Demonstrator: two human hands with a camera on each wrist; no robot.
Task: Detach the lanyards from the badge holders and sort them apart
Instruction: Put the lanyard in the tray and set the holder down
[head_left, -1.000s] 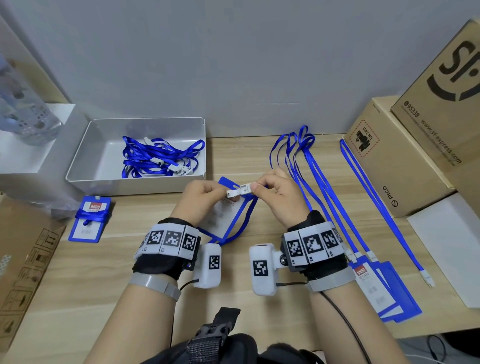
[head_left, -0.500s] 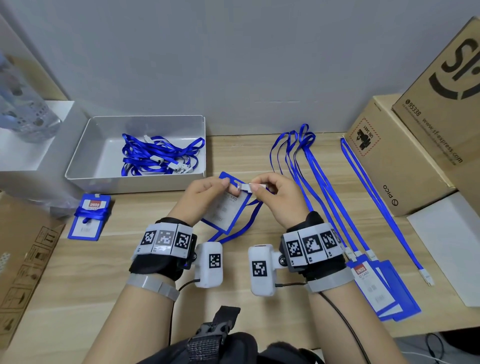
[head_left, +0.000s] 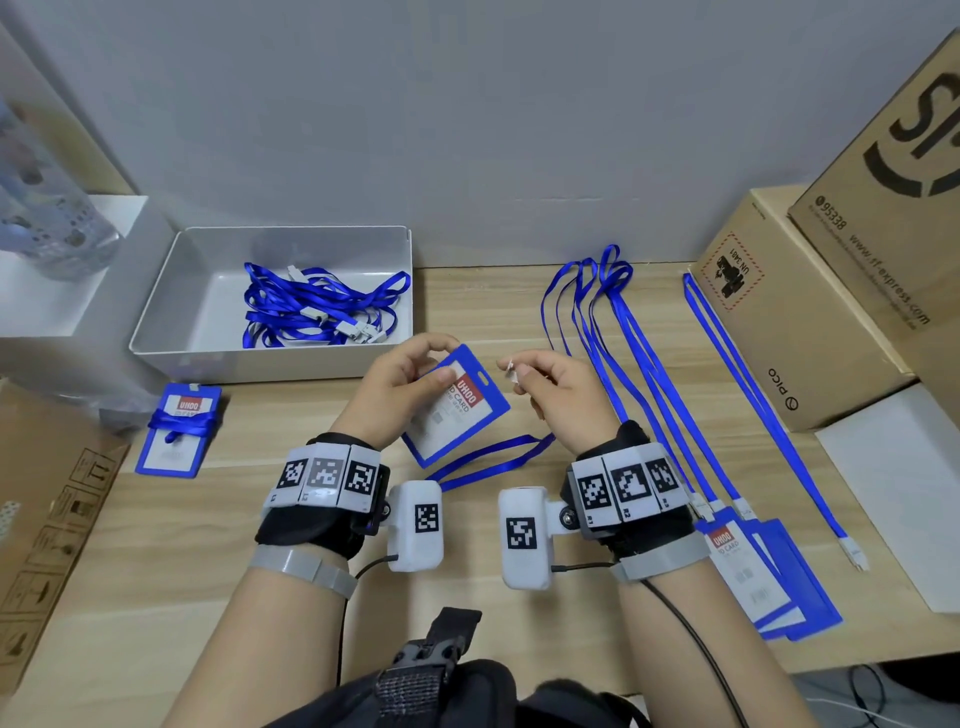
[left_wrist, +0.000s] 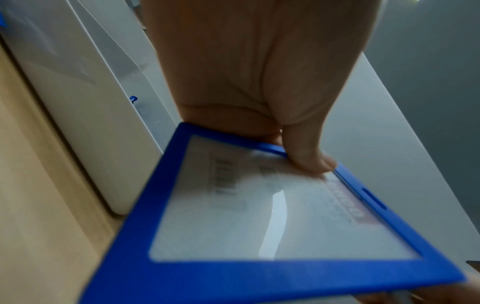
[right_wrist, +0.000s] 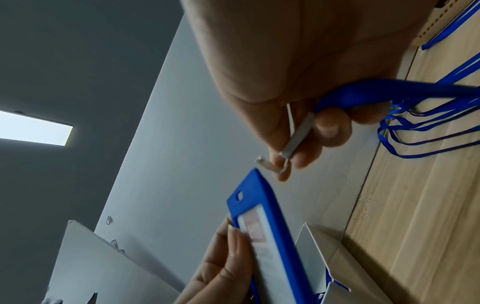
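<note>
Right grip: the right hand (head_left: 558, 397) pinches the lanyard clip (right_wrist: 296, 137) between thumb and fingertips; the clip's small tab sticks out free, clear of the holder's slot.
Left grip: the left hand (head_left: 400, 387) holds the badge holder (head_left: 457, 410) by its top corner, thumb on the face, fingers behind.
Holder's lie: held above the table, just left of the clip; long axis slanted, slotted end up and away, bottom corner toward the wrists.
Strap: the lanyard (head_left: 493, 460) trails from the right grip down under the holder.
Risk, snag: the slack strap may drag on the holder when carried to the tray (head_left: 156, 332).
Risk, tangle: the strap may catch the lanyards (head_left: 623, 332) lying right of the grip.
</note>
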